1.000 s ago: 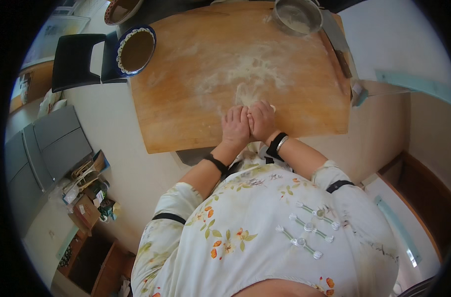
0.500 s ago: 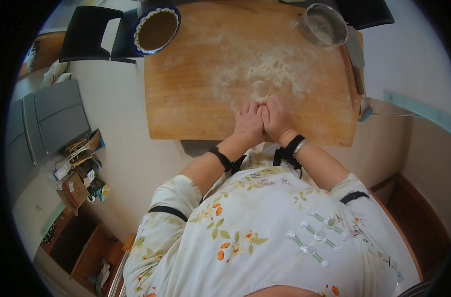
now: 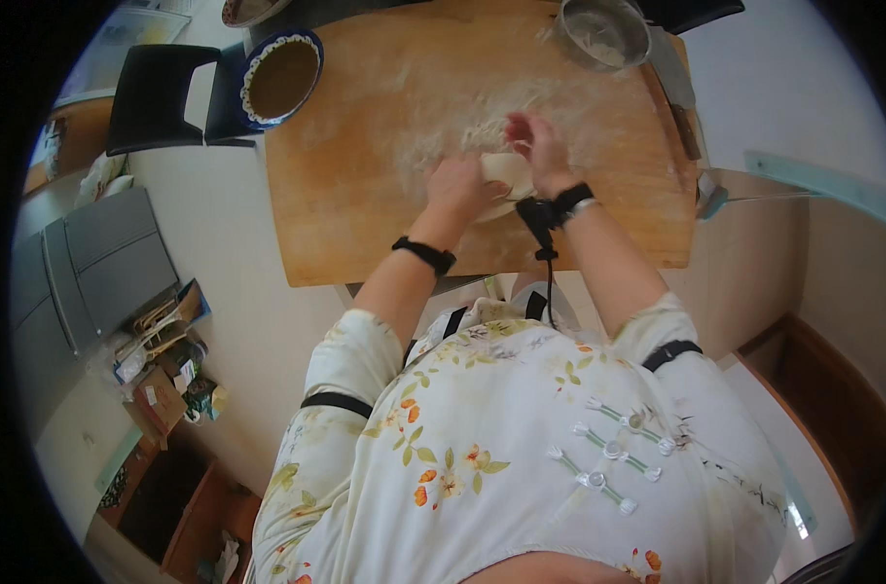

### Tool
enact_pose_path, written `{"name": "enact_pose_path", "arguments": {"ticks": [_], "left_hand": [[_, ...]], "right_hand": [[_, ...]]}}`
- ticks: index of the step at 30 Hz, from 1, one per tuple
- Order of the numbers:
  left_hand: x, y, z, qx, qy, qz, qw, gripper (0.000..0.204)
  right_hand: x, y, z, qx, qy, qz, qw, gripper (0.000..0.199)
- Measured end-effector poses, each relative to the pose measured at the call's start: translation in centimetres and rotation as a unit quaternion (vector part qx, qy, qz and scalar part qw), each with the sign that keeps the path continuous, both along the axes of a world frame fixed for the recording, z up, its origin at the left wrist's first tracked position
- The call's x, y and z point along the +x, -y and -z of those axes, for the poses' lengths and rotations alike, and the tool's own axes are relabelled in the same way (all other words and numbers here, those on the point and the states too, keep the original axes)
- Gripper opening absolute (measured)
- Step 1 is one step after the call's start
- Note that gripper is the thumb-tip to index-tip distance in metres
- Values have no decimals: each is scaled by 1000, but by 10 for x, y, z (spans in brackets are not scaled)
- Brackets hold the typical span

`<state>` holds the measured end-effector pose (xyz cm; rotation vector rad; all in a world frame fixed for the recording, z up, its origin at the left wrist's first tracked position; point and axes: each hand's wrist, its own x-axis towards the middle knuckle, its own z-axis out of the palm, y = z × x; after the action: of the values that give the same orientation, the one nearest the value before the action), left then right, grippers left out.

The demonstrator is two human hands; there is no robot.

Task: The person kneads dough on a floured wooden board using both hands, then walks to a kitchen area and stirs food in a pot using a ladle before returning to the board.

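Observation:
A pale lump of dough [image 3: 506, 169] lies on the wooden board [image 3: 365, 209], between my two hands. Fingers and thumb of my left hand [image 3: 459, 183] close round its left and near side. My right hand [image 3: 542, 151] is lifted at the dough's right, its fingers loosely curled and apart, holding nothing that I can see. Loose white flour [image 3: 482, 133] is scattered over the board just beyond the dough. Part of the dough's underside and left end is hidden by my left hand.
A blue-and-white rimmed bowl of brown contents [image 3: 252, 115] stands at the board's far left corner. At the far right are a metal bowl [image 3: 630, 29] with flour in it and a broad grey blade [image 3: 670, 70]. A black chair [image 3: 156, 97] is beyond the left edge.
My hands were pressed together on the dough near the board's front edge. Now they are apart and farther forward, the right one lifted off, and the dough shows between them.

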<state>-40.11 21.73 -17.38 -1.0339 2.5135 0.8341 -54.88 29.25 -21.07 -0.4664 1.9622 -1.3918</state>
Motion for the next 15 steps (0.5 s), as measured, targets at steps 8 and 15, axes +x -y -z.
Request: {"name": "enact_pose_path", "arguments": {"ticks": [8,15], "left_hand": [[33,-15,38,169,-230,-117,951,59],[71,-41,14,-84,-164,35,982,46]], "right_hand": [[42,-23,-35,-21,-36,-95,995,29],[103,-65,-7,-122,-427,-174,879,31]]}}
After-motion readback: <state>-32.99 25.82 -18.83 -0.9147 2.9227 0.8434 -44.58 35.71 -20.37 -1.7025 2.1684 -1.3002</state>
